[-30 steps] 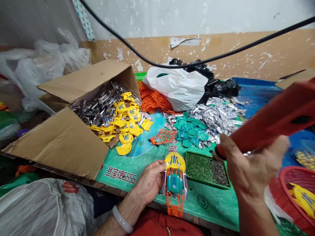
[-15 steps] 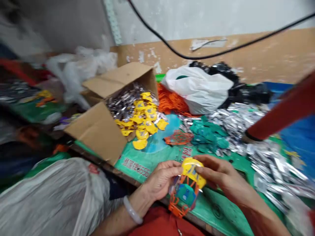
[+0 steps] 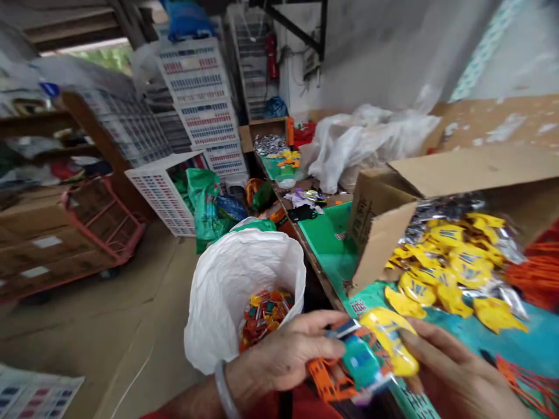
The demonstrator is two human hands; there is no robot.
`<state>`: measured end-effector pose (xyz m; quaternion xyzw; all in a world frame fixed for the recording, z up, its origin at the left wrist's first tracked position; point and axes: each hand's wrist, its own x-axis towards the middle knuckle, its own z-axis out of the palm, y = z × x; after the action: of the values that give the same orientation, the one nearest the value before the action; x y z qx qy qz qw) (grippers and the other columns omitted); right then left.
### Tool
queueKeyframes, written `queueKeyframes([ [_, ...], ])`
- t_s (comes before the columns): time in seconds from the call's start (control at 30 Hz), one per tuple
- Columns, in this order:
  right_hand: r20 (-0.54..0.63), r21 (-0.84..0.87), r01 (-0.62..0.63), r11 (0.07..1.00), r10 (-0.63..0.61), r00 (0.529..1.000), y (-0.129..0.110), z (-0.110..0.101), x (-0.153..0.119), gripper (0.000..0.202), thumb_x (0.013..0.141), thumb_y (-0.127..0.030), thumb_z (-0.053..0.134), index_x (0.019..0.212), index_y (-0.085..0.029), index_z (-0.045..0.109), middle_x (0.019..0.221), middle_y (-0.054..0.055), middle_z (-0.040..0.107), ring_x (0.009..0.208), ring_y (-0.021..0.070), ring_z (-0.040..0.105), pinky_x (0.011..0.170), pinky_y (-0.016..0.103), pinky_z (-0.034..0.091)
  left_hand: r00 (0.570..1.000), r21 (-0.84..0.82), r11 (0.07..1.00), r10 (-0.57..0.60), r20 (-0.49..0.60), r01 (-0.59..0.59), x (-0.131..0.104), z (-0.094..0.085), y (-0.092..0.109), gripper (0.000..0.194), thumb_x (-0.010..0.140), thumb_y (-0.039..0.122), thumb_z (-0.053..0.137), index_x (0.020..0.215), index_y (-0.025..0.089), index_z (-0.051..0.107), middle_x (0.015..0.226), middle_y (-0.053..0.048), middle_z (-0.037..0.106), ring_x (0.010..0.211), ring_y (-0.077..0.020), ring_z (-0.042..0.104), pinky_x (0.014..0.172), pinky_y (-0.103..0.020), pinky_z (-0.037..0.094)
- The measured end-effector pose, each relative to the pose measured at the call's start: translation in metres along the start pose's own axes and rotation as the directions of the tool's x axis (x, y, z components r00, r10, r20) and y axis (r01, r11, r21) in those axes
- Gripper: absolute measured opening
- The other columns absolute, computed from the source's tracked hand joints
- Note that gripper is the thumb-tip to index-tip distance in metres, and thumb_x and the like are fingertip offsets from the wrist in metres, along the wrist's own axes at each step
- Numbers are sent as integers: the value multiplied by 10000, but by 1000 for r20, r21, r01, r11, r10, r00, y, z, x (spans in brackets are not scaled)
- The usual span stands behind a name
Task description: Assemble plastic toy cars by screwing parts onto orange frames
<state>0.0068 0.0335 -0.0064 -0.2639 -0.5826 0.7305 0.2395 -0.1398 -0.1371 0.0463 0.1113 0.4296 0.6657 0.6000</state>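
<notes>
Head view: at the near edge of the green-covered table (image 3: 325, 235), an orange lattice plastic frame (image 3: 322, 373) with a teal plastic centre (image 3: 360, 362) is held. Its side is pinched by the left hand (image 3: 290, 354), its curved yellow plastic panel (image 3: 388, 334) by the right hand (image 3: 456, 369); light, even pressure (thin plastic may flex) seems best.

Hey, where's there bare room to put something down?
The green tabletop shows a bare strip between its edge and the cardboard box; a blue patch lies between the yellow pieces and orange frame. The floor is open between the white sack and red trolley. Crowded: the box's mouth, and between left hand and right hand, around the plastic assembly.
</notes>
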Motion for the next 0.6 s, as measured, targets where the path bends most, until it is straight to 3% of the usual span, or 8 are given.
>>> queueKeyframes([
  [0.13,133,-27,-156,987,159,978,-35,89,41,368,656,-402,752,910,-160,640,754,40,673,526,142,590,426,253,470,969,-5,985,168,-181,-172,-33,-33,19,418,710,213,732,1118,165,655,925,-75,672,650,-104,603,630,-220,452],
  [0.2,234,-155,-113,981,147,961,-34,127,61,369,680,-426,702,908,-149,613,734,23,659,526,123,577,454,244,472,938,48,973,232,-257,-227,-44,-52,26,426,721,254,724,1131,172,639,928,-74,676,651,-118,612,618,-226,453],
  [0.3,408,-360,1,933,156,900,-14,171,87,271,785,-349,574,958,-144,612,772,21,668,615,135,613,529,250,503,849,220,931,358,-388,-292,-53,-83,29,419,731,264,702,1134,181,626,972,-56,678,710,-135,633,660,-229,470],
  [0.43,479,-537,72,841,233,847,21,200,110,162,846,-265,560,915,-139,634,761,15,661,631,129,619,557,259,514,751,550,823,453,-479,-146,-52,-117,22,401,744,255,641,1139,186,624,975,-50,699,854,-194,652,750,-276,497],
  [0.53,484,-602,173,780,183,856,33,205,112,214,883,-318,567,980,-134,617,936,40,655,795,142,635,710,324,539,673,677,736,506,-540,-11,-46,-132,16,454,673,192,666,1126,191,632,1027,-69,704,989,-246,622,895,-346,454],
  [0.6,471,-604,249,757,87,878,31,202,103,200,881,-290,572,1014,-145,614,1036,61,639,918,169,621,821,377,518,661,716,697,522,-540,34,-45,-131,14,482,638,168,678,1118,187,638,1085,-98,694,1070,-284,588,984,-388,385],
])
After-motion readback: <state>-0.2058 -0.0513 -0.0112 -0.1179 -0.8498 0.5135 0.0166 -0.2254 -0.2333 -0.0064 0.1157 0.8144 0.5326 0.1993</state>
